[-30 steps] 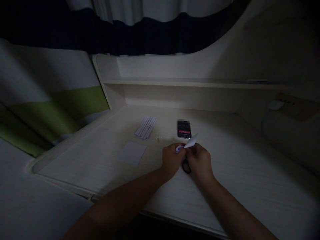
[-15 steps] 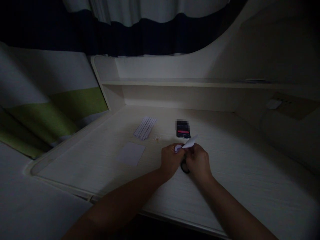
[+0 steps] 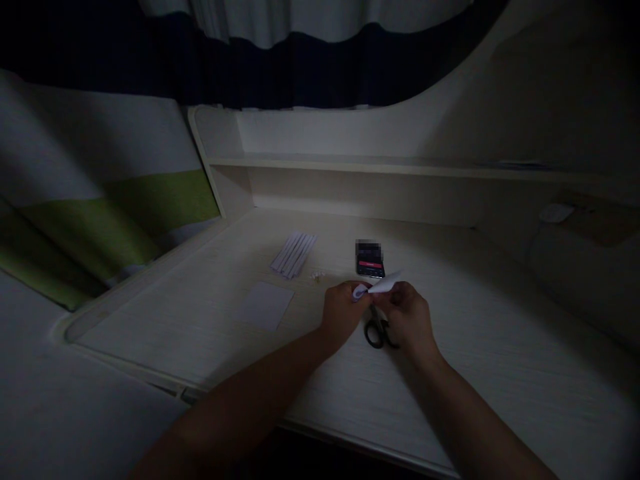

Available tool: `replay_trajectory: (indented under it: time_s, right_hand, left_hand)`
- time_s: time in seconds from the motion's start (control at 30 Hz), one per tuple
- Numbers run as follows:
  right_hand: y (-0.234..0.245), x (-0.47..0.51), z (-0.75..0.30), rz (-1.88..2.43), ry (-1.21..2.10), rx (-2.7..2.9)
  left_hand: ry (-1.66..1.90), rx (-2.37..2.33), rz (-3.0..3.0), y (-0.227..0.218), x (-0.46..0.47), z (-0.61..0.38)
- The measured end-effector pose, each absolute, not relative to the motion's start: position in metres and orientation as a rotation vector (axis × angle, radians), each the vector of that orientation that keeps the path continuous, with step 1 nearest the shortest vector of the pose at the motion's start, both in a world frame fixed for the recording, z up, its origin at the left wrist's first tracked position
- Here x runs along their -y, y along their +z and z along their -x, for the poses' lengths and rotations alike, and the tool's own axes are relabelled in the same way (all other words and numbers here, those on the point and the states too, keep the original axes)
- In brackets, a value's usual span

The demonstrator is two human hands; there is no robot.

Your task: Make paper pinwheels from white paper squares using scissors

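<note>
The person's left hand [image 3: 344, 315] and right hand [image 3: 409, 320] pinch a curled white paper piece [image 3: 385, 283] in the head view; black-handled scissors [image 3: 381, 329] are at its six o'clock, a dark rectangular phone [image 3: 370, 260] at twelve, a square white sheet [image 3: 267, 305] at nine.

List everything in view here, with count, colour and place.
Curtain: count unclear; white, navy, green; left and back
Desk: one, whitish, centre
Shelf: one, whitish, above desk's back
Flat item: count unclear, colour too dark to tell, shelf's right end
Plug: one, white, right wall
Plate: one, brownish, behind plug
Strips: several, pale, desk's left half
Sheet: one, pale, nearer than strips
Bits: several, whitish, right of strips
Phone: one, black with red on screen, beyond paper
Scissors: one, black handles, partly hidden by right grip
Paper: at least one, white, between grips
Left grip: one, bare, pinching paper
Right grip: one, bare, fingers at paper
</note>
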State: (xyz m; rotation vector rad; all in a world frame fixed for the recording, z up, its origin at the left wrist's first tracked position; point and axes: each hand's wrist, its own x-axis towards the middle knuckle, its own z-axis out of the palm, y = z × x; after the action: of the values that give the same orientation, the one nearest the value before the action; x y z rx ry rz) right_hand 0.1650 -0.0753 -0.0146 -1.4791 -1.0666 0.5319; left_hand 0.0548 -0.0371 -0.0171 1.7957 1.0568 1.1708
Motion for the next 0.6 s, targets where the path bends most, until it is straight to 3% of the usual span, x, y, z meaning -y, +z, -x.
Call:
replay_trajectory:
  time_s: [0.23, 0.6]
  right_hand:
    - [-0.012, 0.079, -0.163, 1.494, 0.479, 1.074]
    - [-0.012, 0.085, -0.164, 1.516, -0.091, 1.52]
  left_hand:
    - [1.161, -1.076, -1.78, -0.019, 0.035, -0.056]
    - [1.198, -1.031, -1.35, -0.02, 0.037, -0.063]
